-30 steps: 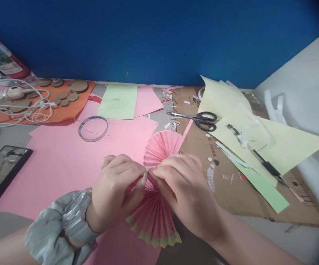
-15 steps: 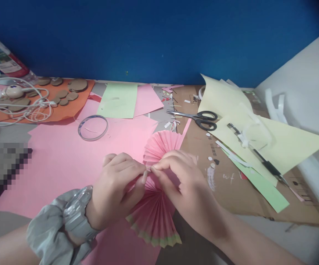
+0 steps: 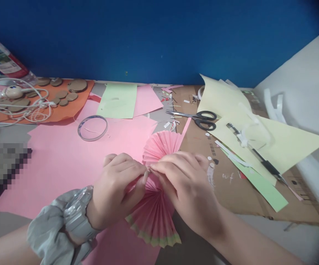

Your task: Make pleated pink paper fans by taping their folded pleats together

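My left hand (image 3: 119, 187), with a scrunchie and a clear watch at the wrist, is closed in a pinch. Its fingertips meet those of my right hand (image 3: 188, 187), which is also pinching. Whatever they hold between them is too small and too covered to make out. Behind and below the hands spreads a pleated pink paper fan (image 3: 156, 224) with a yellow-green edge. A plain pink pleated fan (image 3: 162, 143) shows just beyond the fingers. My hands hide where the two fans meet.
Pink paper (image 3: 65, 162) lies under the left side. Scissors (image 3: 198, 118), a pen (image 3: 266, 163), yellow paper (image 3: 286, 143) and a green strip (image 3: 269, 195) are on cardboard (image 3: 222, 198) at right. A tape ring (image 3: 92, 128), green paper (image 3: 118, 99) and white earphones (image 3: 45, 105) sit farther back.
My right hand's fingers have turned and curled inward over the pinch point, covering more of the gap. The left hand and fans stay nearly where they were.
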